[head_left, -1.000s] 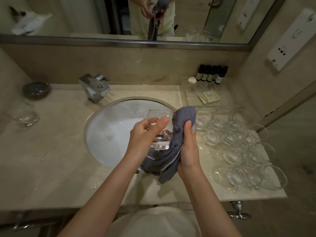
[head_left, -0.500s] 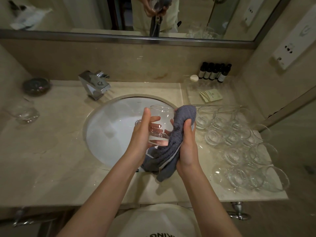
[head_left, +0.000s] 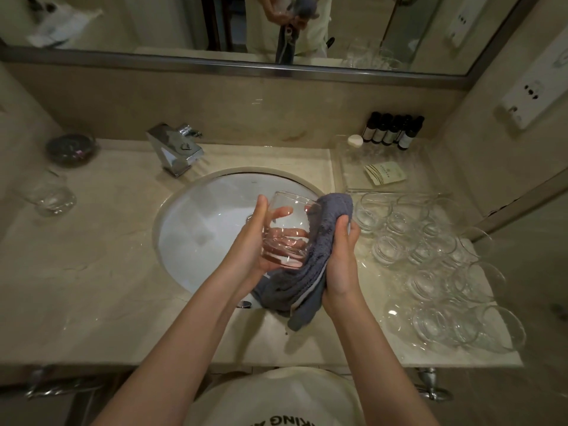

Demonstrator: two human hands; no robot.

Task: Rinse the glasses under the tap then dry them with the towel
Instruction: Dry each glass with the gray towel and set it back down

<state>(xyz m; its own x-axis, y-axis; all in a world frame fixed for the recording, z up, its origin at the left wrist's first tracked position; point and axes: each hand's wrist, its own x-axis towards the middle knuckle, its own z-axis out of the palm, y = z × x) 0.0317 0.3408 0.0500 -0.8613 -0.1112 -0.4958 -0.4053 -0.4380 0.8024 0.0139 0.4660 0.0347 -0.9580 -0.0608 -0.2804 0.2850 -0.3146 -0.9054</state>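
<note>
Head view: left hand (head_left: 256, 241) cups glass (head_left: 287, 230); right hand (head_left: 339, 256) clutches towel (head_left: 310, 265).

1. The glass (head_left: 287, 230) at the centre of the frame is clear and glossy, with bright glints near its base.
2. The towel (head_left: 313, 262) beside it is grey cloth with a rough, looped pile, matt.
3. The tap (head_left: 175, 149), upper left, is polished metal, mirror-bright.
4. The sink (head_left: 196, 229) is smooth glossy white.
5. The countertop (head_left: 92, 272) is veined beige stone, polished.
6. The glasses (head_left: 436, 272) at right are clear and shiny.
</note>
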